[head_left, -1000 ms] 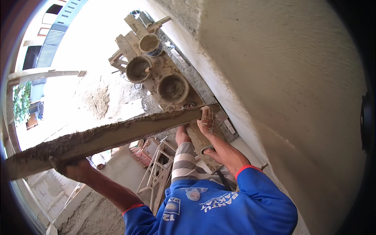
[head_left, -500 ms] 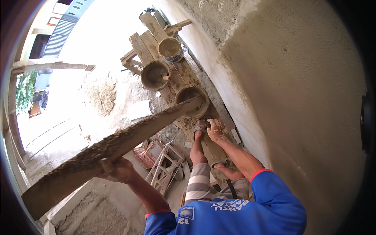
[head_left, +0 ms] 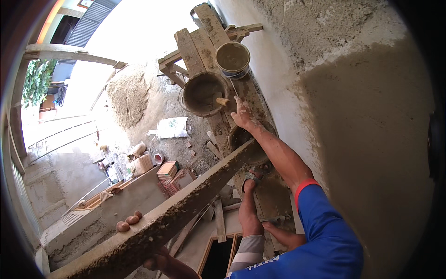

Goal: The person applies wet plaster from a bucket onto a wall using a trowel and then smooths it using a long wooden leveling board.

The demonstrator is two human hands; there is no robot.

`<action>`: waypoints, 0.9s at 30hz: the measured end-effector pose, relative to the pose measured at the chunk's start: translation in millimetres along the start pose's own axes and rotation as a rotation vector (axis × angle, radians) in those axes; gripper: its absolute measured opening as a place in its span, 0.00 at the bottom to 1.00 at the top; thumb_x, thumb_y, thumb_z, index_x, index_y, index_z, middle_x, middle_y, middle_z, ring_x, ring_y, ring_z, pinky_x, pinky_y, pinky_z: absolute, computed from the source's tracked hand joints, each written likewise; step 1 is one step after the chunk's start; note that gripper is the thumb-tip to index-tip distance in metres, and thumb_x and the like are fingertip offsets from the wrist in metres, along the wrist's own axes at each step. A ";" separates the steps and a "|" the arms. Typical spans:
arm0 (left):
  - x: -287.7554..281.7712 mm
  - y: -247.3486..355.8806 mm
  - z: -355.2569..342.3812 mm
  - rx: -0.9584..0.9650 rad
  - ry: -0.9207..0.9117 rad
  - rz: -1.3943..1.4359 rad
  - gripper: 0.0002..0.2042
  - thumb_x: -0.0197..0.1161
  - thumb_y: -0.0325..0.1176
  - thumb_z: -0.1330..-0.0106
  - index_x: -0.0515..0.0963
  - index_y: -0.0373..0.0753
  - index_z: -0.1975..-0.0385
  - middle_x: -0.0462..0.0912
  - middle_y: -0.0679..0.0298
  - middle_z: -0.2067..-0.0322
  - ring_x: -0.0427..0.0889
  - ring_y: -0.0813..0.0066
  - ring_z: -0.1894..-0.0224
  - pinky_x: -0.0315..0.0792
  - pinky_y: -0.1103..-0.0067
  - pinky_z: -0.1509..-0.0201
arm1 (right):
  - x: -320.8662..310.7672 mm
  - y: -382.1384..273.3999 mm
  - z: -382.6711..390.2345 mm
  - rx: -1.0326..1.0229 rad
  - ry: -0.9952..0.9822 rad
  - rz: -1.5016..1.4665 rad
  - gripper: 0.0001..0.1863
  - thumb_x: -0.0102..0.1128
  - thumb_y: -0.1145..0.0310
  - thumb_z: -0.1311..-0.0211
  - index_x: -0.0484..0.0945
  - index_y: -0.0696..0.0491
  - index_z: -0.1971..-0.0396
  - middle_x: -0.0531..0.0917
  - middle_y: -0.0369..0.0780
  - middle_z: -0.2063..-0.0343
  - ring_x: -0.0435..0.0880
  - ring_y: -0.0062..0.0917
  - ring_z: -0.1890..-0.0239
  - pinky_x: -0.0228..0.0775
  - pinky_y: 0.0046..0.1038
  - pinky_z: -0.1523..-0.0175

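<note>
My left hand grips the long straightedge, which is crusted with mortar and lies diagonally, its far end over a partly hidden mortar bowl. Its fingertips curl over the upper face. My right hand is off the straightedge, stretched out with fingers apart just below a wooden tool handle sticking out of another mortar bowl. A round bucket sits farther along the plank scaffold. My bare legs, feet in sandals, are on the planks below.
A plastered wall rises close on the right. Below left lie a sand pile, a white sack, stacked tiles, wooden frames and scraps. A timber post and beam border the bright opening.
My right hand has left the straightedge and moved up beside the tool handle in the bowl. The straightedge, still in my left hand, now slants more steeply. The view has shifted.
</note>
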State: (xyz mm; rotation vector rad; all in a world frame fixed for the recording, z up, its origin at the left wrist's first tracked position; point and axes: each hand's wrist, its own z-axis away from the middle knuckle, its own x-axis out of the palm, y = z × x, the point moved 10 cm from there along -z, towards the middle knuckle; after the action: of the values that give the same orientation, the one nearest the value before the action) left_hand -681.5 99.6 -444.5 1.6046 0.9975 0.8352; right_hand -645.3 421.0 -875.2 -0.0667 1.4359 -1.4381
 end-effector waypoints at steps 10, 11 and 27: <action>-48.1 -20.6 22.3 -0.159 0.127 0.204 0.49 0.78 0.48 0.67 0.55 0.39 0.45 0.63 0.60 0.49 0.59 0.59 0.41 0.53 0.61 0.33 | 116.3 34.2 -77.1 0.165 -0.056 0.266 0.17 0.53 0.66 0.43 0.72 0.52 0.53 0.76 0.54 0.61 0.77 0.50 0.60 0.71 0.46 0.57; -47.9 -16.3 27.7 -0.186 0.163 0.225 0.49 0.79 0.48 0.67 0.54 0.39 0.45 0.63 0.58 0.49 0.58 0.58 0.40 0.53 0.59 0.33 | 115.1 14.5 -57.7 0.140 -0.091 0.268 0.17 0.53 0.66 0.43 0.72 0.52 0.53 0.76 0.54 0.61 0.77 0.50 0.60 0.71 0.46 0.57; -44.9 -1.9 126.9 -0.151 -0.229 -0.383 0.27 0.61 0.48 0.42 0.66 0.31 0.52 0.73 0.58 0.53 0.71 0.69 0.50 0.64 0.74 0.44 | -195.6 -97.1 336.9 0.316 -0.769 -1.495 0.29 0.53 0.64 0.53 0.62 0.56 0.48 0.76 0.42 0.77 0.74 0.27 0.85 0.68 0.26 0.82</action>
State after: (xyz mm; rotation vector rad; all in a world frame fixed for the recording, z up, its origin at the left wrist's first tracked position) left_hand -587.8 8.8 -477.8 1.2916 1.0081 0.4426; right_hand -392.3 291.2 -591.8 -1.5606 0.3236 -2.3365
